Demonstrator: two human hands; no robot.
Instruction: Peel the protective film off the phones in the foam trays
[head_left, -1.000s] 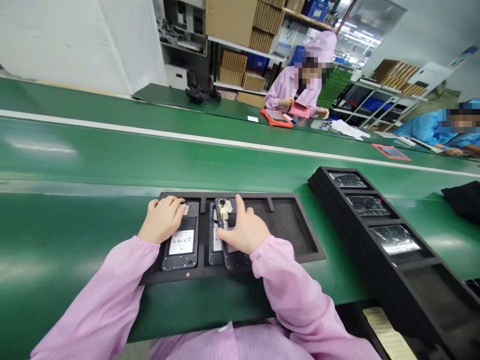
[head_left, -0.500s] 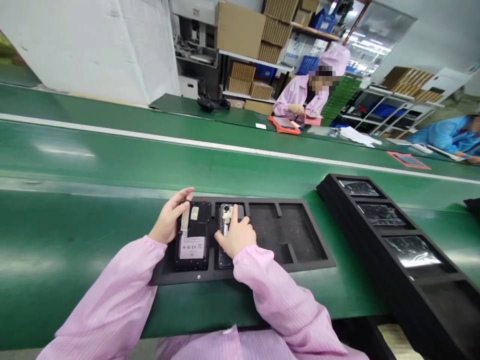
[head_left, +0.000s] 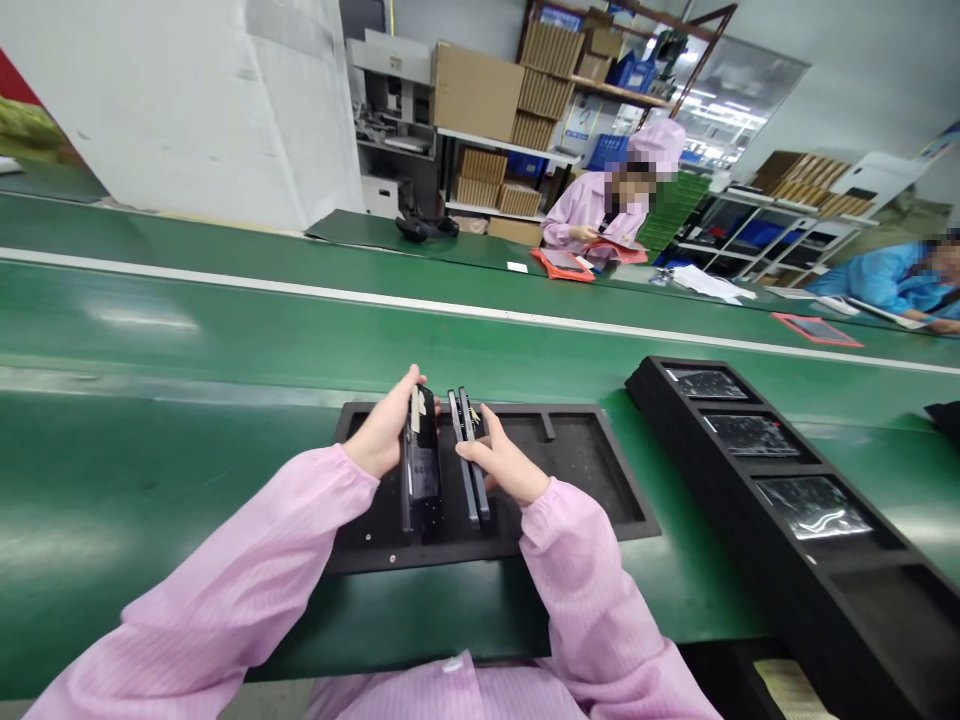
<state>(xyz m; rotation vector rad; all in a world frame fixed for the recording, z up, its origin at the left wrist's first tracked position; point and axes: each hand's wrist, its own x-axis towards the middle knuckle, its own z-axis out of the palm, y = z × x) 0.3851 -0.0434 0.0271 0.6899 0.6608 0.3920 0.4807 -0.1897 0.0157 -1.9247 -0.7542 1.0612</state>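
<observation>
In the head view my left hand grips an opened phone with a black inner side and a pale label, tipped up onto its long edge. Beside it, two thin dark phone-shaped slabs stand nearly on edge, close together, pinched between the thumb and fingers of my right hand. Whether they are two phones or one phone and its cover, I cannot tell. Both hands are over a black foam tray with rectangular recesses. The fingertips behind the pieces are partly hidden.
To the right stands a stack of black foam trays, its top one holding several film-covered dark panels. The green bench runs across. Beyond the white strip, a person in pink handles a tablet-like piece among red-framed ones.
My left hand has tipped the opened phone up from lying flat in the tray. My right hand has moved slightly right and tilted the camera-bearing phone up, showing two slabs on edge.
</observation>
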